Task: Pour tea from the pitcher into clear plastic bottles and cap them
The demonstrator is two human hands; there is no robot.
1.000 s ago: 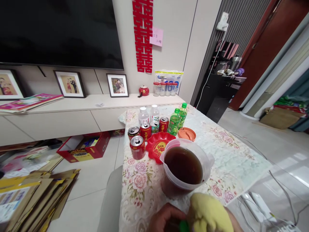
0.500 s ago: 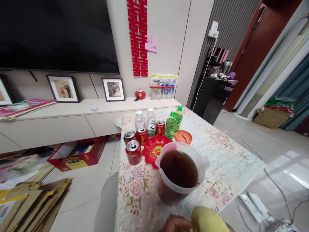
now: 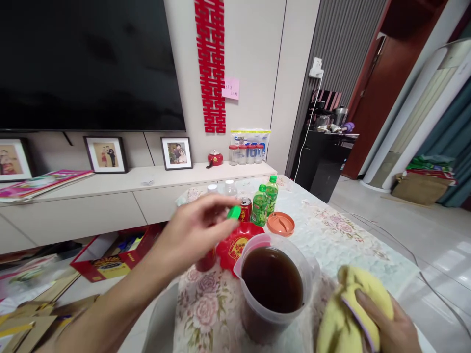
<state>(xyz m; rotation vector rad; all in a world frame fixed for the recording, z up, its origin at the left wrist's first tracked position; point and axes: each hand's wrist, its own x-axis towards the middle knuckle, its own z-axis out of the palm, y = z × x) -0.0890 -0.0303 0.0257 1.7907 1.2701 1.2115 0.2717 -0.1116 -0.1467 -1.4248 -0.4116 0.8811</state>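
Observation:
My left hand [image 3: 195, 230] reaches out over the table and pinches a small green bottle cap [image 3: 233, 212] at its fingertips, above the red dish [image 3: 239, 242] and in front of the red cans [image 3: 245, 208]. My right hand [image 3: 386, 328] at the lower right grips a yellow cloth [image 3: 346, 314] on the flowered tablecloth [image 3: 206, 314]. Between the hands stands a clear plastic pitcher [image 3: 274, 284] full of dark brown liquid. Two green bottles [image 3: 265, 203] stand behind it.
An orange lid [image 3: 280, 223] lies beside the green bottles, and two clear bottles [image 3: 224, 188] stand at the back. A long low cabinet [image 3: 110, 196] with framed photos runs under a big black television [image 3: 88, 63]. Flattened cardboard [image 3: 22, 318] and a red box [image 3: 114, 250] lie on the floor at left.
My left hand came up from the bottom edge and stretched forward over the cans with the green cap. My right hand with the cloth shifted right. The camera tilted upward.

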